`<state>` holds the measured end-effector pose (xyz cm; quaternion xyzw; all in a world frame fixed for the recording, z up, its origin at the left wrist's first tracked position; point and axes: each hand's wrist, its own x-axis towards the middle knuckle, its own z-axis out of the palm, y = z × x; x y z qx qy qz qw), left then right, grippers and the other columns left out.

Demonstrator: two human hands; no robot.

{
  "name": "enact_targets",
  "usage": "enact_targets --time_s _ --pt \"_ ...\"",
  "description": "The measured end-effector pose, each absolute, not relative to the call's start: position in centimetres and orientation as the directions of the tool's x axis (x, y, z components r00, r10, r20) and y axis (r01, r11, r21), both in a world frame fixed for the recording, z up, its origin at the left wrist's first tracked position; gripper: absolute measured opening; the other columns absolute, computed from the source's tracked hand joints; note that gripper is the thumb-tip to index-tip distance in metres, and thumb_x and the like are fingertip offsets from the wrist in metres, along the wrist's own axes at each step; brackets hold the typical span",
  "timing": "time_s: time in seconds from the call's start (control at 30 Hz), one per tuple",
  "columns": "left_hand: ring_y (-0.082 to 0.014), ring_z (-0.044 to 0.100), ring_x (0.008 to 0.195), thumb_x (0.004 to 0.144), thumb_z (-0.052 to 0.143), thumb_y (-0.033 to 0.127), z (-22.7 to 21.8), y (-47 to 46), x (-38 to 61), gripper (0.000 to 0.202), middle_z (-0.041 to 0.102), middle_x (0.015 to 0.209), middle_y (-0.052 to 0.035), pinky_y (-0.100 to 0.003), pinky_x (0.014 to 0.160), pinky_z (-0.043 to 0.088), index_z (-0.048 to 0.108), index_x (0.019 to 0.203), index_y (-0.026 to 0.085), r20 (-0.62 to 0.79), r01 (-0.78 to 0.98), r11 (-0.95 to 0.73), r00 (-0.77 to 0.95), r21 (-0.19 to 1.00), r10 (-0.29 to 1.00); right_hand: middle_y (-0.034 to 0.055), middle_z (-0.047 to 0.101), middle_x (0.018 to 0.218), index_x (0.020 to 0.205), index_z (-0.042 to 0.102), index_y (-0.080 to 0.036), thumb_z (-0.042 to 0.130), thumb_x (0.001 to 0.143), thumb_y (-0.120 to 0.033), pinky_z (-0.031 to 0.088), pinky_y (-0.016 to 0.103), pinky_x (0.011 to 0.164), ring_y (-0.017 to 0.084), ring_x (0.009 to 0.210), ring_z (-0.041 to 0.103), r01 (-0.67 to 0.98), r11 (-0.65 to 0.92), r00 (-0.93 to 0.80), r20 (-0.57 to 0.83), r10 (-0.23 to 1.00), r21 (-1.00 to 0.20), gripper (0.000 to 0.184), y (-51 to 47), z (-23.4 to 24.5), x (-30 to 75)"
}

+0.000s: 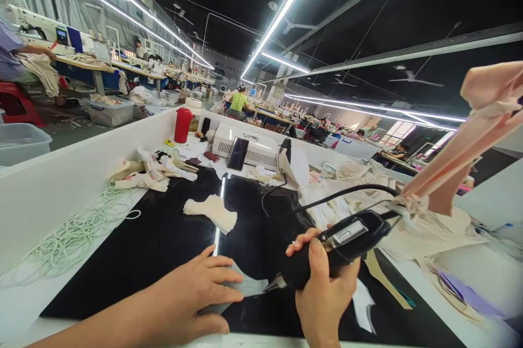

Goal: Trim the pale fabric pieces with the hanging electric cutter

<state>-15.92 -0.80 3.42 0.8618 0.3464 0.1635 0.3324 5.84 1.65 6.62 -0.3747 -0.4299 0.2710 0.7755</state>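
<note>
My left hand (196, 291) lies flat with fingers spread, pressing a pale grey fabric piece (251, 286) onto the black work surface (134, 261). My right hand (322, 288) is closed around a black corded power hand tool (351, 239) with a metal tip (275, 282). That tip meets the right end of the pale fabric; whether it cuts in, I cannot tell. From the tool's rear, a black cable (343, 191) curves back, and a knotted pink fabric strip (433, 163) is tied there. A cream fabric piece (214, 212) lies beyond my left hand.
Pale green cord (77, 233) is heaped at the left beside fabric scraps (159, 171). A phone (237, 153) leans on a white box (261, 144) at the back. Cream fabric (359, 174) piles up on the right. Low white walls (102, 154) edge the table; people sit at sewing stations beyond.
</note>
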Motion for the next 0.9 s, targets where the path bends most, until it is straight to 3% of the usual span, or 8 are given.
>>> enact_targets --time_s 0.17,0.43,0.57,0.7,0.83,0.9 --pt "-0.0345 0.041 0.145 0.089 0.073 0.036 3.5 -0.8 -15.9 0.047 0.059 0.147 0.0015 -0.069 0.121 0.01 0.063 0.134 0.044 0.03 0.505 -0.524 0.699 0.686 0.714 -0.0057 0.065 0.081 0.107 0.056 -0.027 0.077 0.087 -0.033 0.055 0.029 0.057 0.012 0.06 0.059 -0.072 0.575 0.496 0.471 0.729 -0.815 0.03 1.7 6.2 5.9" --pt "-0.0321 0.043 0.144 0.091 0.07 0.034 2.8 -0.5 -16.2 0.044 0.058 0.148 0.0014 -0.064 0.123 0.013 0.063 0.134 0.044 0.062 0.487 -0.515 0.681 0.705 0.73 -0.0052 0.065 0.083 0.099 0.056 -0.025 0.075 0.088 -0.036 0.054 0.03 0.062 0.012 0.062 0.061 -0.051 0.532 0.46 0.453 0.764 -0.845 0.025 1.8 6.3 5.9" --pt "-0.0278 0.05 0.138 0.096 0.058 0.029 1.5 0.1 -16.1 0.04 0.054 0.15 -0.0037 -0.05 0.122 0.032 0.063 0.136 0.033 0.113 0.566 -0.443 0.523 0.695 0.845 -0.0046 0.067 0.081 0.099 0.056 -0.025 0.079 0.083 -0.041 0.055 0.031 0.062 0.013 0.058 0.062 -0.001 0.532 0.457 0.473 0.754 -0.847 0.033 2.1 6.4 6.4" --pt "-0.0296 0.054 0.133 0.095 0.056 0.032 0.1 0.6 -15.7 0.04 0.054 0.148 -0.0085 -0.047 0.117 0.04 0.064 0.134 0.026 0.123 0.655 -0.368 0.39 0.659 0.913 -0.0009 0.069 0.088 0.104 0.057 -0.024 0.075 0.084 -0.05 0.055 0.037 0.07 0.018 0.065 0.065 0.057 0.516 0.389 0.495 0.777 -0.855 0.037 2.4 7.0 7.2" --pt "-0.0285 0.057 0.125 0.09 0.061 0.029 0.2 0.6 -15.2 0.033 0.058 0.138 -0.0063 -0.044 0.112 0.044 0.067 0.123 0.027 0.17 0.655 -0.378 0.36 0.654 0.917 0.0057 0.068 0.107 0.117 0.06 -0.025 0.056 0.094 -0.06 0.048 0.045 0.089 0.026 0.097 0.063 0.268 0.493 0.326 0.559 0.762 -0.828 0.043 2.6 7.6 8.5" --pt "-0.0272 0.058 0.121 0.087 0.064 0.026 0.8 0.5 -14.9 0.026 0.059 0.133 -0.0047 -0.042 0.108 0.045 0.068 0.113 0.027 0.157 0.649 -0.359 0.349 0.671 0.924 0.0054 0.065 0.105 0.116 0.063 -0.026 0.05 0.097 -0.06 0.046 0.044 0.087 0.027 0.099 0.059 0.413 0.501 0.276 0.629 0.727 -0.76 0.041 2.7 7.7 9.2"
